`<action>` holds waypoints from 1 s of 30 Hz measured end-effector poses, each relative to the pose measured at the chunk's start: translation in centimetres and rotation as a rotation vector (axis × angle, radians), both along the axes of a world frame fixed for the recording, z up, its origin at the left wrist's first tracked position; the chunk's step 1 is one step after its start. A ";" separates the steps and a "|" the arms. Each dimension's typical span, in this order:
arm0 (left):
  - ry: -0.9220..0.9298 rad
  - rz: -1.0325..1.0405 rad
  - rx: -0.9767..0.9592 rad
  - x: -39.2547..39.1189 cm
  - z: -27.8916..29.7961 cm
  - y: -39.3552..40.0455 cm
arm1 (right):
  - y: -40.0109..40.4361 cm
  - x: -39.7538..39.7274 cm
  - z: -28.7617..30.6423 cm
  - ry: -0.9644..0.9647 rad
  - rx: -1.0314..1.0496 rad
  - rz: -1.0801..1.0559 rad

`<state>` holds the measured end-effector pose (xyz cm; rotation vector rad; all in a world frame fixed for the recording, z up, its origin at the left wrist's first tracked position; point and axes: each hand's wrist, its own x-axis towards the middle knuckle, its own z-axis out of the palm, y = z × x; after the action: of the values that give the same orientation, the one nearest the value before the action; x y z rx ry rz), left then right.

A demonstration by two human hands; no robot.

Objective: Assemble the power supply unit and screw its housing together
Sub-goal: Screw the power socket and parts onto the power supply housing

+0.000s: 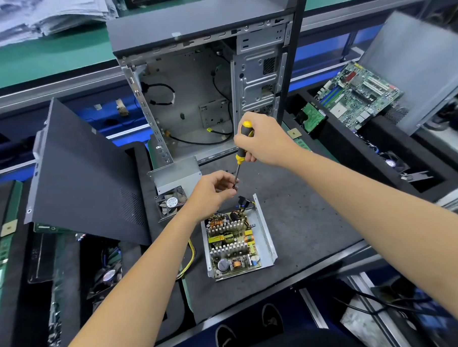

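Observation:
The open power supply base [266, 233] lies on the dark mat, its circuit board [232, 245] with heatsinks and coils exposed. The metal cover [176, 174] with its fan [171, 202] rests behind it to the left. My right hand [267, 140] grips a yellow-and-black screwdriver [243, 143], tip pointing down. My left hand [213, 191] hovers above the unit's far end, its fingers pinched at the screwdriver tip; whatever sits between them is too small to see.
An empty computer case [208, 77] stands upright behind the mat. Its dark side panel [84, 179] leans at the left. A motherboard [358, 94] and a hard drive [313, 117] lie in trays at the right. Yellow cables [191, 256] trail left of the unit.

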<state>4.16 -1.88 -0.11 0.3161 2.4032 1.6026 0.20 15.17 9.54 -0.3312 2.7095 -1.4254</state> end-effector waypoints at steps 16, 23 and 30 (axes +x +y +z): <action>-0.079 -0.348 -0.535 -2.1 -1.2 3.0 | 1.2 0.3 -0.9 0.054 0.132 0.050; -0.033 -0.399 -0.550 -2.9 -1.5 3.3 | 1.4 0.9 -0.8 0.045 0.119 0.063; -0.071 -0.517 -0.709 -3.4 -1.5 3.8 | 1.4 1.5 -0.8 0.050 0.132 0.091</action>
<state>0.75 1.90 -1.64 0.6452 2.3784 0.4971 1.67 16.56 8.72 -0.4803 2.7707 -1.2244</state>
